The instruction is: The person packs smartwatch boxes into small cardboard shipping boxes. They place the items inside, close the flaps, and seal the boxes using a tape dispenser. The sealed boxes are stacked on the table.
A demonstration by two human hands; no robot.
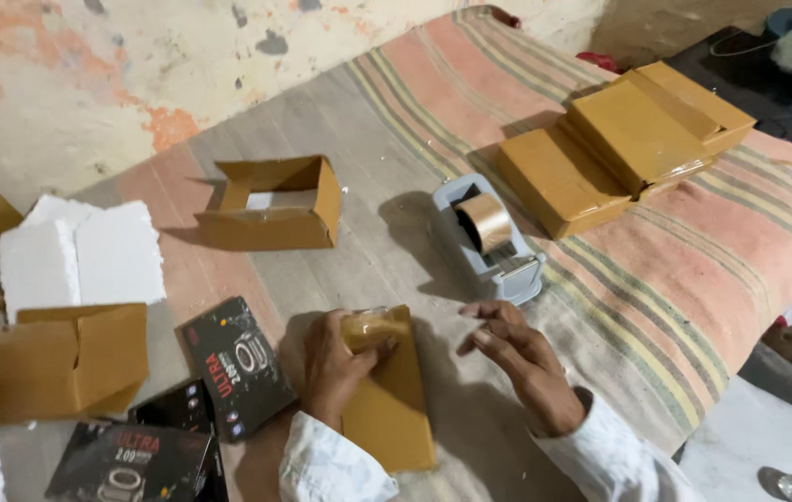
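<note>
The small cardboard box (pixel 389 400) stands on its end on the striped blanket (pixel 656 307), right in front of the person. The left hand (pixel 336 367) is closed around its upper part, with the thumb pressing on the top edge, where a piece of shiny brown tape (pixel 368 327) is already laid over the flap. The right hand (pixel 517 358) is just beside the box but not touching it; its fingers are loosely bent and hold nothing, as far as I can see.

Just behind the hands is a grey tape dispenser (pixel 494 246) with a roll of brown tape in it. Farther back on the blanket lies a pile of closed, taped boxes (pixel 624 144), so I judge that several packages are already finished. The box in hand seems to be near its end: the top is taped, but I cannot tell if the other sides are sealed.

On the left side there is more to pack, I think. An open empty carton (pixel 275 204) sits apart, another open carton (pixel 61 358) is nearer, white foam pieces (pixel 80 251) lie beside it, and three black product boxes (pixel 229 367) wait close to the left arm.
</note>
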